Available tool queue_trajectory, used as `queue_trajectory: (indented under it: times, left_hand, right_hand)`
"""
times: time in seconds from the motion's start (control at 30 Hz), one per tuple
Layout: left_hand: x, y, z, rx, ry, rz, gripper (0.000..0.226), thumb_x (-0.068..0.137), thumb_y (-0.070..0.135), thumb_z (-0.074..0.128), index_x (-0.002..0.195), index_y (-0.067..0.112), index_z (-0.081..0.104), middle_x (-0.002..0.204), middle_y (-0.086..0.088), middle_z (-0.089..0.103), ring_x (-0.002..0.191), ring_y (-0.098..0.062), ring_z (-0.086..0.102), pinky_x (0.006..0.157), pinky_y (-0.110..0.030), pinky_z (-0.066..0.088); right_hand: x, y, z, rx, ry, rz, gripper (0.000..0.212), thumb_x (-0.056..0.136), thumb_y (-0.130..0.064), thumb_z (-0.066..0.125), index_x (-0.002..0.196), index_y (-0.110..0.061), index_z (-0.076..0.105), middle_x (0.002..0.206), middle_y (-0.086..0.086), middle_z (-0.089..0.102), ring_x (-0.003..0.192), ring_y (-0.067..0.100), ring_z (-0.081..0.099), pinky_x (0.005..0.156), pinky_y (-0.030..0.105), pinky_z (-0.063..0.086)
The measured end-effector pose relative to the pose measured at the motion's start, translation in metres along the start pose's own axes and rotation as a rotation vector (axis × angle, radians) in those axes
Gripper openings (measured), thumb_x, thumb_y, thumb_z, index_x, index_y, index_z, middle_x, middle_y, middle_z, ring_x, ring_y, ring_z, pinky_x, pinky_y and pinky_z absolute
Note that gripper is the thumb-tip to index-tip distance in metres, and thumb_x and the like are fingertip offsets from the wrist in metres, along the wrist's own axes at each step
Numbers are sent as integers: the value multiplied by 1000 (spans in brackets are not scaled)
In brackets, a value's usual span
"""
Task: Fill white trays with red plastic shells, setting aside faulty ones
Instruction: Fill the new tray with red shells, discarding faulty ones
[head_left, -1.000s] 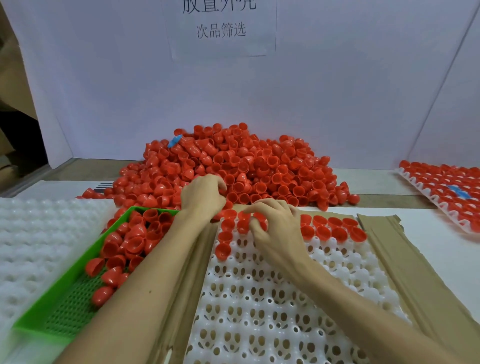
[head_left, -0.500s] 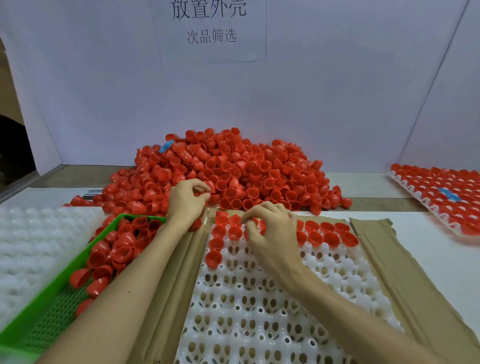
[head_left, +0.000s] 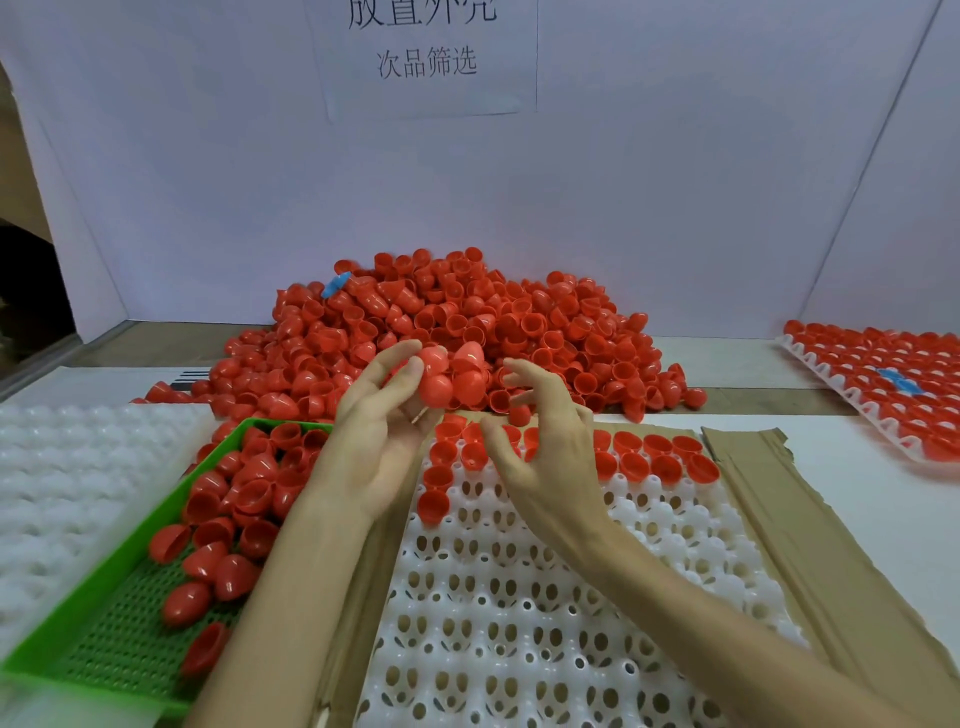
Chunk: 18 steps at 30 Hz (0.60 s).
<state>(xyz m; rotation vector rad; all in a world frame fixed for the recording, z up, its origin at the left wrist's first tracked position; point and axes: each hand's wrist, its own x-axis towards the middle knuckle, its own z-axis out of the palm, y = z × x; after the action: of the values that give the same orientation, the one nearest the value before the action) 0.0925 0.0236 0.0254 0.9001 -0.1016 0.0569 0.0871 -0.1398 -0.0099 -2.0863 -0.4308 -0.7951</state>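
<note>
A big heap of red plastic shells (head_left: 467, 332) lies against the back wall. In front of me a white tray (head_left: 545, 597) rests on cardboard, its far rows holding red shells (head_left: 654, 457). My left hand (head_left: 384, 431) is raised palm-up above the tray's far left corner and holds several red shells (head_left: 447, 379) at its fingertips. My right hand (head_left: 540, 441) hovers just right of it, fingers spread and slightly curled, holding nothing that I can see.
A green perforated basket (head_left: 119, 639) with loose red shells sits at the left. White empty trays (head_left: 67, 478) lie at the far left. A filled tray (head_left: 883, 384) stands at the right. Brown cardboard (head_left: 810, 545) flanks the working tray.
My left hand has lifted from the heap with several shells and turned palm-up. My right hand has risen off the tray's far row and opened beside it.
</note>
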Motion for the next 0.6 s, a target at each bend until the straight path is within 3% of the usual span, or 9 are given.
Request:
queue_trajectory:
  times: [0.1, 0.23, 0.4, 0.6]
  left_hand:
    - [-11, -8, -4, 36, -58, -33, 22, 83, 18, 68, 105, 19, 72, 110, -9, 74, 93, -17, 71, 81, -27, 60]
    - [-17, -15, -9, 58, -82, -57, 20, 84, 19, 68, 102, 23, 77, 115, -10, 73, 94, -16, 71, 81, -27, 59]
    - [-22, -19, -12, 29, -59, -69, 19, 84, 20, 67, 97, 27, 80, 110, -7, 74, 92, -14, 71, 78, -26, 59]
    - [-25, -20, -11, 28, -45, -61, 18, 86, 24, 65, 100, 27, 76, 113, -6, 74, 94, -15, 70, 84, -28, 58]
  right_hand:
    - [-2, -1, 1, 50, -25, -37, 63, 90, -40, 67, 145, -28, 39, 130, -19, 54, 110, -1, 58, 101, 27, 39]
    - [-2, -1, 1, 87, -18, -113, 61, 88, -34, 70, 143, -25, 44, 121, -23, 51, 104, -3, 58, 94, 37, 52]
    - [0, 1, 1, 121, -22, -159, 50, 86, -12, 75, 133, -16, 56, 118, -8, 57, 96, 2, 61, 87, 16, 50]
    - [-1, 0, 1, 146, -27, -181, 57, 83, -5, 77, 134, -13, 55, 120, -2, 58, 98, 3, 61, 84, 11, 48]
